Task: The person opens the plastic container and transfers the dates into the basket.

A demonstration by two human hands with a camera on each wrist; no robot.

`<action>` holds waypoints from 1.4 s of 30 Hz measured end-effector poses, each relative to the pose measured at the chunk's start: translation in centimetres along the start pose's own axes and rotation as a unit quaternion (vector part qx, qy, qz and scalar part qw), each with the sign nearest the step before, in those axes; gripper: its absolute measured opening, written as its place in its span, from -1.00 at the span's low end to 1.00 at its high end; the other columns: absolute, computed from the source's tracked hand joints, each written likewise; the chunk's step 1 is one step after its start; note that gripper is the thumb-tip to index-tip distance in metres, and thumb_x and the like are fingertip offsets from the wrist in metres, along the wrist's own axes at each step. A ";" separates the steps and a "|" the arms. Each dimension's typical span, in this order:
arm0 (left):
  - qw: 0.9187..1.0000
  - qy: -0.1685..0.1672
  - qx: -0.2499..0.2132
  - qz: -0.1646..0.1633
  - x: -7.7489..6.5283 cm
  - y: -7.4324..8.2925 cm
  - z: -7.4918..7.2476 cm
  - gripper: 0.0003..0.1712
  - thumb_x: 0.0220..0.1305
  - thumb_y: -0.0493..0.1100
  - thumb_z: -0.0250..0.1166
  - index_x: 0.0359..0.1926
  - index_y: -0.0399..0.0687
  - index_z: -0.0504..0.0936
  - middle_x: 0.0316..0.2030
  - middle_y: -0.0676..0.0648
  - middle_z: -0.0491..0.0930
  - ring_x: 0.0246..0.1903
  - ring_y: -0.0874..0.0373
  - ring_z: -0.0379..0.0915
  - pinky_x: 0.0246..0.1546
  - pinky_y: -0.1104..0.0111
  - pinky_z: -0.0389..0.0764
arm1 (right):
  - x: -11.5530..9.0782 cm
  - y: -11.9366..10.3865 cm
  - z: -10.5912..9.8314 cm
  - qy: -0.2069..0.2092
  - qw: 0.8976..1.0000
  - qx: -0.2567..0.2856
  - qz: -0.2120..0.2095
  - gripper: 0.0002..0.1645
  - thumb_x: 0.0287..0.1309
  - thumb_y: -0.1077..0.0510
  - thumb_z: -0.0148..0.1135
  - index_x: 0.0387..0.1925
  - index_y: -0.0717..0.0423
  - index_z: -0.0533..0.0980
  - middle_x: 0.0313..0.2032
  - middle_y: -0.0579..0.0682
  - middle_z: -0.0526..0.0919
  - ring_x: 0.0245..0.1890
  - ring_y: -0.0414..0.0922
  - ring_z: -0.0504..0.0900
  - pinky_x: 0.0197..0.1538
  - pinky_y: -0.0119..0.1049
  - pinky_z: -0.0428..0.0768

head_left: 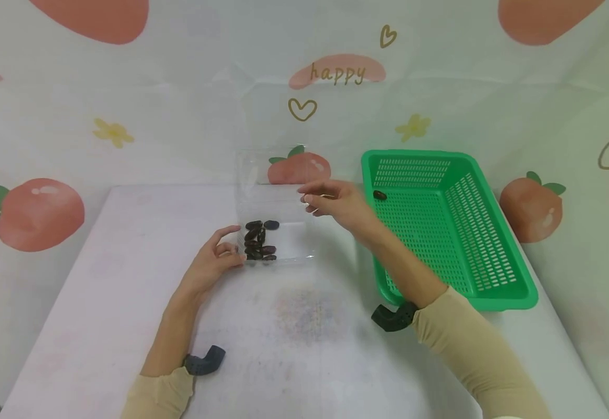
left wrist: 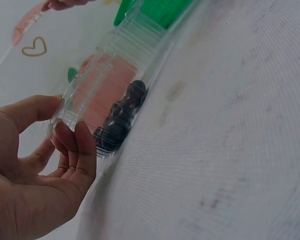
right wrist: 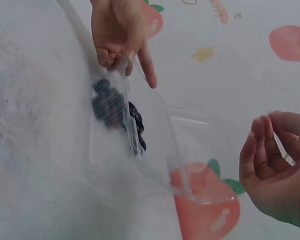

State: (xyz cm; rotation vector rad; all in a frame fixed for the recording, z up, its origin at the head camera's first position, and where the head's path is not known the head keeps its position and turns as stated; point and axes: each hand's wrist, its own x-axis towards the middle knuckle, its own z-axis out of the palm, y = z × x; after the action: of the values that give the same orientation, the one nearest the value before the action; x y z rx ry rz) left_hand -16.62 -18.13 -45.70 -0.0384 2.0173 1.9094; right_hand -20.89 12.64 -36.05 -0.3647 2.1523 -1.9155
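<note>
A clear plastic clamshell box [head_left: 295,240] stands on the table with its see-through lid [head_left: 252,174] raised at the back. Several dark, glossy oval fruits that look like dates [head_left: 254,234] lie at its left end. My left hand [head_left: 214,259] holds the box's left end, thumb and fingers at the wall, as the left wrist view [left wrist: 45,165] also shows. Over the box's back right, in front of the lid, hovers my right hand [head_left: 338,203]. Its fingers are loosely bent, and the right wrist view shows nothing between its fingertips [right wrist: 260,125].
To the right stands a green plastic basket [head_left: 503,304] with slotted walls; one dark date [head_left: 380,195] lies in its back left part. My right forearm passes over the basket's left rim. A printed cloth [head_left: 194,116] hangs behind the white table [head_left: 283,349].
</note>
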 end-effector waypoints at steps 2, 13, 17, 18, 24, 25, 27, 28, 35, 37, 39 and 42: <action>1.000 -0.001 -0.002 0.004 0.0 0.0 -0.1 -0.15 0.25 -0.36 0.34 0.49 0.03 0.17 -0.35 0.02 0.42 -0.27 0.16 0.47 -0.09 0.36 0.62 | 0.1 -0.1 0.6 -0.003 1.000 -0.004 0.004 -0.72 0.30 0.15 0.30 0.02 0.08 0.64 -0.10 0.06 0.68 -0.11 0.06 0.66 0.03 -0.12 0.63; 1.000 -0.006 -0.003 0.001 0.0 -0.1 -0.2 -0.14 0.26 -0.34 0.34 0.49 0.02 0.16 -0.36 0.04 0.42 -0.25 0.17 0.45 -0.09 0.38 0.59 | -0.7 0.7 3.2 -0.027 0.999 -0.019 0.016 -0.73 0.33 0.18 0.27 0.03 0.07 0.62 -0.07 0.02 0.69 -0.12 -0.03 0.67 0.05 -0.10 0.62; 1.000 -0.001 -0.004 0.003 0.0 -0.2 -0.1 -0.15 0.26 -0.36 0.34 0.49 0.02 0.17 -0.36 0.04 0.41 -0.25 0.16 0.46 -0.09 0.37 0.60 | -1.0 1.0 4.2 -0.013 0.999 -0.028 0.017 -0.73 0.32 0.17 0.27 0.04 0.08 0.62 -0.10 -0.01 0.69 -0.15 -0.06 0.67 0.03 -0.12 0.62; 1.000 0.001 -0.003 0.003 0.0 -0.2 -0.1 -0.15 0.26 -0.36 0.33 0.48 0.02 0.17 -0.37 0.04 0.42 -0.25 0.16 0.46 -0.09 0.37 0.60 | -1.1 1.1 4.5 -0.010 0.999 -0.029 0.018 -0.72 0.32 0.18 0.27 0.04 0.09 0.62 -0.10 0.00 0.69 -0.15 -0.07 0.67 0.03 -0.13 0.62; 1.000 0.000 -0.005 0.005 0.1 -0.3 0.0 -0.15 0.27 -0.33 0.35 0.49 0.03 0.17 -0.37 0.04 0.42 -0.26 0.17 0.46 -0.09 0.36 0.61 | -1.0 2.5 6.1 -0.005 0.999 -0.019 0.037 -0.67 0.33 0.20 0.25 0.10 0.17 0.58 -0.03 0.12 0.67 -0.11 -0.01 0.67 0.00 -0.22 0.64; 1.000 -0.001 -0.006 0.005 0.1 -0.3 0.0 -0.15 0.27 -0.33 0.35 0.49 0.03 0.17 -0.36 0.04 0.41 -0.26 0.17 0.46 -0.09 0.35 0.61 | -0.8 2.8 6.3 -0.005 0.999 -0.015 0.039 -0.67 0.34 0.21 0.25 0.10 0.19 0.58 -0.01 0.15 0.67 -0.09 0.04 0.66 0.00 -0.23 0.64; 1.000 -0.001 -0.006 0.005 0.1 -0.4 0.1 -0.15 0.27 -0.33 0.35 0.49 0.04 0.16 -0.37 0.04 0.41 -0.26 0.17 0.46 -0.08 0.34 0.61 | -0.6 3.5 6.5 -0.004 0.999 -0.004 0.040 -0.66 0.33 0.24 0.24 0.10 0.23 0.57 -0.02 0.18 0.66 -0.05 0.15 0.64 -0.02 -0.24 0.65; 1.000 -0.002 -0.004 0.005 0.1 -0.5 0.1 -0.14 0.26 -0.33 0.35 0.49 0.03 0.16 -0.37 0.04 0.41 -0.25 0.16 0.46 -0.08 0.34 0.61 | -0.4 3.8 6.6 -0.004 0.999 0.004 0.040 -0.65 0.32 0.26 0.24 0.11 0.26 0.56 -0.01 0.23 0.64 -0.02 0.20 0.63 -0.01 -0.25 0.65; 1.000 -0.003 0.000 0.007 0.2 -0.6 0.0 -0.14 0.26 -0.33 0.35 0.49 0.07 0.16 -0.38 0.05 0.41 -0.25 0.15 0.46 -0.09 0.35 0.61 | 0.8 5.5 6.9 0.012 0.996 0.071 0.059 -0.66 0.30 0.33 0.23 0.09 0.31 0.55 0.01 0.33 0.58 0.06 0.31 0.56 0.04 -0.22 0.65; 1.000 -0.004 -0.004 0.007 0.3 -0.6 0.1 -0.14 0.26 -0.33 0.34 0.49 0.06 0.16 -0.38 0.04 0.41 -0.26 0.16 0.47 -0.09 0.35 0.62 | 1.1 5.7 7.0 0.009 0.996 0.061 0.065 -0.67 0.30 0.32 0.24 0.09 0.29 0.56 0.02 0.30 0.60 0.05 0.25 0.58 0.05 -0.23 0.64; 1.000 -0.004 -0.006 0.007 0.3 -0.7 0.0 -0.15 0.27 -0.34 0.34 0.49 0.05 0.16 -0.38 0.04 0.42 -0.26 0.16 0.47 -0.09 0.34 0.62 | 1.3 5.8 7.1 0.001 0.997 0.031 0.071 -0.67 0.30 0.31 0.23 0.08 0.28 0.56 0.03 0.26 0.61 0.02 0.16 0.61 0.05 -0.23 0.64; 1.000 -0.007 -0.011 0.008 0.4 -0.7 0.0 -0.15 0.27 -0.35 0.34 0.49 0.03 0.16 -0.38 0.04 0.42 -0.26 0.16 0.47 -0.08 0.33 0.62 | 1.6 6.0 7.4 -0.010 0.996 -0.024 0.080 -0.68 0.29 0.29 0.24 0.06 0.27 0.58 0.03 0.20 0.64 -0.01 -0.01 0.63 0.03 -0.24 0.63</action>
State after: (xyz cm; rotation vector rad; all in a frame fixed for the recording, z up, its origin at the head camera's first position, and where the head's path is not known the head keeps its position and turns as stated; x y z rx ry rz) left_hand -16.78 -18.07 -46.46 -0.0159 1.9938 1.9366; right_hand -20.05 5.88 -42.83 -0.2114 2.1473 -1.7685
